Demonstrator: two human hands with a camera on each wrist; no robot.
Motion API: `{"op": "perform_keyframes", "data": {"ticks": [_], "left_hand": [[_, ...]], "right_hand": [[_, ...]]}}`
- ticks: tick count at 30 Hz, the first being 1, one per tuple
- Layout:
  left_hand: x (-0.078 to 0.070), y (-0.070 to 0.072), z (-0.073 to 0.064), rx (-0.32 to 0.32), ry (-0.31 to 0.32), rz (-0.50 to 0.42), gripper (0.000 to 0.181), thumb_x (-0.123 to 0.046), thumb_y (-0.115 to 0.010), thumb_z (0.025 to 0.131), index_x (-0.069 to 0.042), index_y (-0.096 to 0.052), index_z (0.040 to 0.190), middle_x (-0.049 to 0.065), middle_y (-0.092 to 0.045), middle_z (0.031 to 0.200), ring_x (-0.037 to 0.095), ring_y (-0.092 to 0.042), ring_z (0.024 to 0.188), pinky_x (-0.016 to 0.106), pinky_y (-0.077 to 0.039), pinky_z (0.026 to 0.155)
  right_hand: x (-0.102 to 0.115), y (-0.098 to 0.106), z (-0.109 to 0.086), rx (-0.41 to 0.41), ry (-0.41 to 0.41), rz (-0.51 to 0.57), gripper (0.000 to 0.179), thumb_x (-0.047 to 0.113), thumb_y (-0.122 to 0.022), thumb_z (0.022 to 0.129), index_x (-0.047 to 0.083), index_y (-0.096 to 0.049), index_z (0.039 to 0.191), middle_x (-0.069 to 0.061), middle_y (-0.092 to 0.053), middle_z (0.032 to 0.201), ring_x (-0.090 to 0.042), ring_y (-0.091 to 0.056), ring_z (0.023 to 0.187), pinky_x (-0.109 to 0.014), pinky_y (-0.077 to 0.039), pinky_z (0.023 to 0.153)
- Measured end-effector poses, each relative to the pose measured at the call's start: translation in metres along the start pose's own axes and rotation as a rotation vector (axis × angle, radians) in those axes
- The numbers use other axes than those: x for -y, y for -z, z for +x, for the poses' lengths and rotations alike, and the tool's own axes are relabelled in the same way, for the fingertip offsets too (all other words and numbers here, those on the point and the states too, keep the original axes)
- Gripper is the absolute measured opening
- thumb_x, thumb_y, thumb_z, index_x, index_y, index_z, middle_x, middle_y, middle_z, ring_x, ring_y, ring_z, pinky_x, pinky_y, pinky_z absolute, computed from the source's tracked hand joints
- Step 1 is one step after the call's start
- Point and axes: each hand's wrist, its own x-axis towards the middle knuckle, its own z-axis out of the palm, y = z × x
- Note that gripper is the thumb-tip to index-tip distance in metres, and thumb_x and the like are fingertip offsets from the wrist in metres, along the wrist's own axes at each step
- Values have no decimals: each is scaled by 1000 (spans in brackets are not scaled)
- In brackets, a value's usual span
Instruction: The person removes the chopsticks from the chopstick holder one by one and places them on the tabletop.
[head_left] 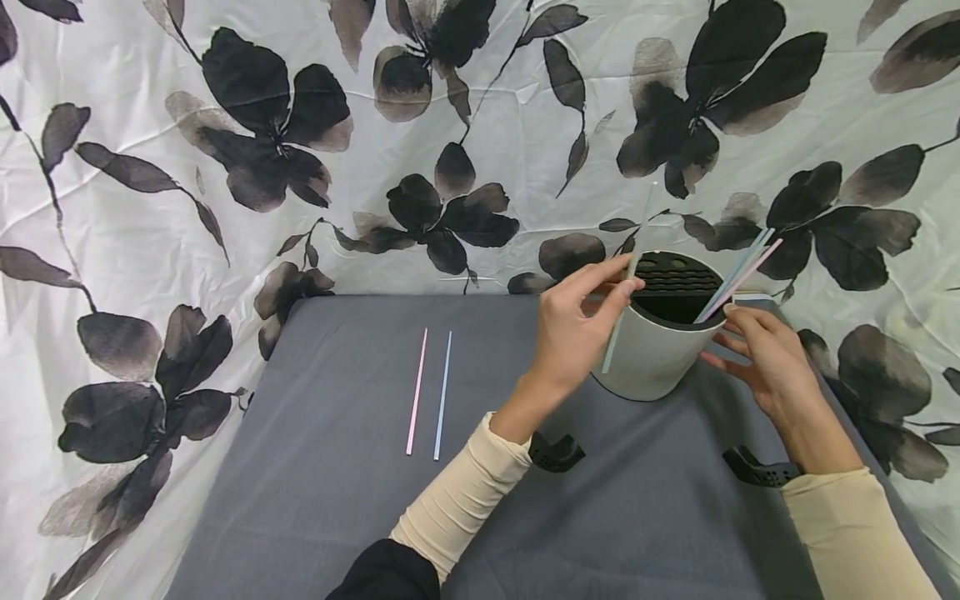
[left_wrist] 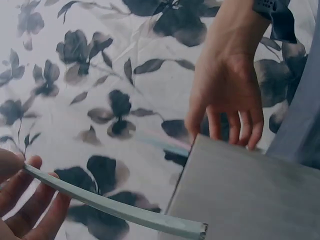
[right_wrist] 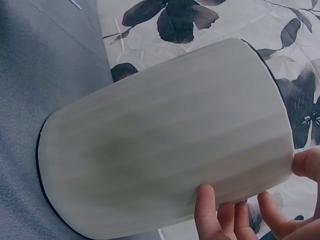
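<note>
Step in hand: the pale green straw (head_left: 612, 343) seems to be getting lined up beside the holder (head_left: 652, 362); it is up off the tabletop (head_left: 322, 525), and its lower end is outside the wall, at the holder's near left.
Left hand (head_left: 573, 321): pinching the pale green straw between thumb and fingers.
Right hand (head_left: 776, 358): thumb at the rim and loosely spread fingertips against the right wall, apparently bracing the holder rather than clutching it.
Straws in the holder: at least one blue straw (head_left: 735, 279) and one pink straw (head_left: 757, 264), in the open near part, leaning right; the dark ridged insert (head_left: 675, 275) is on the far side.
Straws on the tabletop: a second pink straw (head_left: 417, 392) and, just right of it, a second blue straw (head_left: 443, 396), both left of the holder.
Next move: as I judge it, calls for raising the lower end above the rim and over the opening, with the holder steadied.
Brands and writing: none legible on the holder, straws or wristbands (head_left: 557, 452).
</note>
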Motion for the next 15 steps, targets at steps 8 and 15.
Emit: {"op": "perform_keyframes", "data": {"ticks": [8, 15], "left_hand": [[27, 18, -26, -50, 265, -91, 25, -16, -70, 102, -9, -71, 126, 13, -80, 106, 28, -76, 88, 27, -63, 73], [48, 32, -47, -106, 511, -89, 22, -13, -72, 100, -13, -73, 122, 11, -82, 102, 29, -76, 81, 26, -61, 67]], "right_hand": [[1, 2, 0, -7, -9, -10, 41, 46, -69, 99, 21, -53, 127, 8, -44, 119, -8, -60, 99, -27, -64, 69], [-1, 1, 1, -6, -8, -3, 41, 46, -69, 99, 20, -53, 127, 8, -45, 119, -8, -61, 98, -28, -64, 69]]}}
